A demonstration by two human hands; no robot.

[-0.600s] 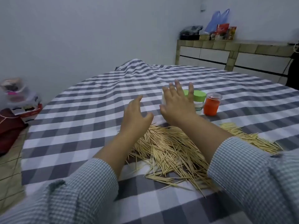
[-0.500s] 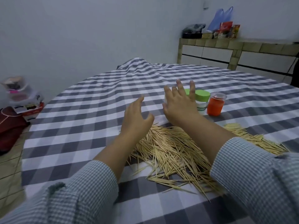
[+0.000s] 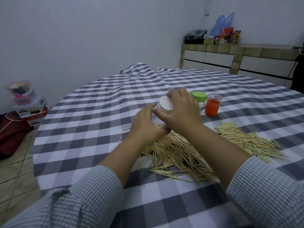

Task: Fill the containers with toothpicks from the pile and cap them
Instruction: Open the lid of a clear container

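Both hands are on one clear container (image 3: 162,111), lifted just above the far edge of the toothpick pile (image 3: 181,150) near the middle of the table (image 3: 98,112). The right hand (image 3: 182,111) curls over it from the right, fingers wrapped round its white cap (image 3: 165,102); the left hand (image 3: 146,124) cups the clear body from the near left side, thumb against the wall. The container tilts, cap facing the camera. Looks like an uncapping grip, though whether the cap is turning I cannot tell.

This is a light, stiff plastic pot with smooth sides, likely slippery, so holding the body low and the cap by its rim seems right. The toothpicks are thin, light and springy; they'll scatter, so pinch them in aligned bundles.

Both forearms reach forward over the pile, wrists bent inward. Behind the right hand stand a green-capped container (image 3: 199,97) and an orange container (image 3: 213,106), side by side.
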